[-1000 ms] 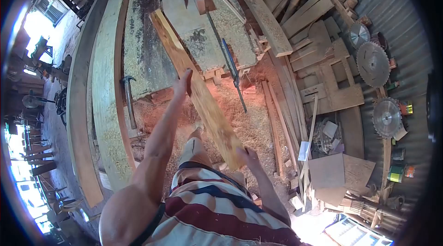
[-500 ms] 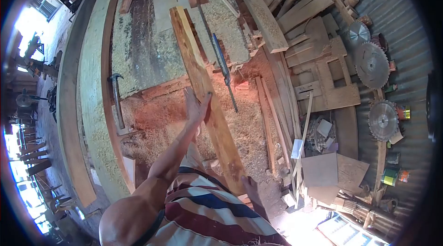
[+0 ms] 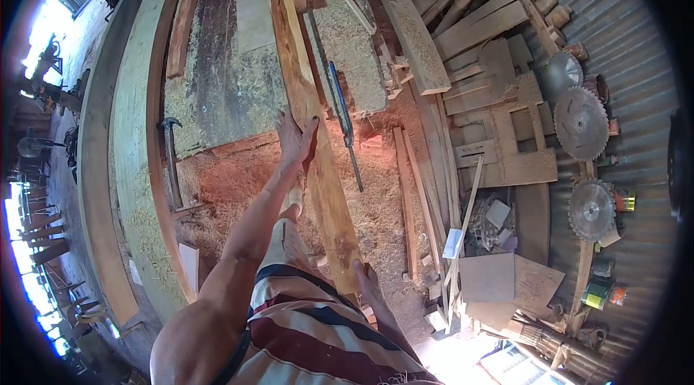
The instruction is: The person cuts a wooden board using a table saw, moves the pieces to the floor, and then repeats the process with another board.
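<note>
Left hand (image 3: 295,145), fingers spread, steadies the plank (image 3: 332,200) over the bench's (image 3: 217,99) near edge; right hand (image 3: 369,285), fingers bent, grips its end. Steering likely needs both.

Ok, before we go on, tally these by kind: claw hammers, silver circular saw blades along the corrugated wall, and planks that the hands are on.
Claw hammer: 1
Silver circular saw blades: 3
Plank touched by the left hand and right hand: 1
Total: 5
</note>
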Demonstrator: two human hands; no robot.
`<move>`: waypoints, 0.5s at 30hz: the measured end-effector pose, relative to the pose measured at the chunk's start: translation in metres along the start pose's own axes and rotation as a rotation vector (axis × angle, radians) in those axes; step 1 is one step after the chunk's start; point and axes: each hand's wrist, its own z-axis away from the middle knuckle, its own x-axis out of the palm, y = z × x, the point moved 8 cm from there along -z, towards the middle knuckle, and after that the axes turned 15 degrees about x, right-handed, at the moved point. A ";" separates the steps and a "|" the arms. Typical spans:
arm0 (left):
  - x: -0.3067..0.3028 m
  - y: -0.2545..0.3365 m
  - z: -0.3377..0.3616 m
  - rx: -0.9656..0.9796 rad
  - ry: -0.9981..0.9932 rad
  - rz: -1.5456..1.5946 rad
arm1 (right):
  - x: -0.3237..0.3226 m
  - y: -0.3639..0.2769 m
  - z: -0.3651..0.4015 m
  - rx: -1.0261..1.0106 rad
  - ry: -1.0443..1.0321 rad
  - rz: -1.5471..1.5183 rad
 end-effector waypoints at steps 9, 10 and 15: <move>-0.002 -0.001 -0.026 0.009 -0.013 -0.006 | 0.006 -0.036 -0.004 -0.043 0.059 0.024; 0.000 -0.003 -0.030 0.023 -0.003 -0.013 | 0.008 -0.039 -0.006 -0.023 0.042 0.014; 0.001 -0.010 -0.050 0.019 -0.010 -0.034 | 0.008 -0.070 -0.003 0.046 0.049 0.084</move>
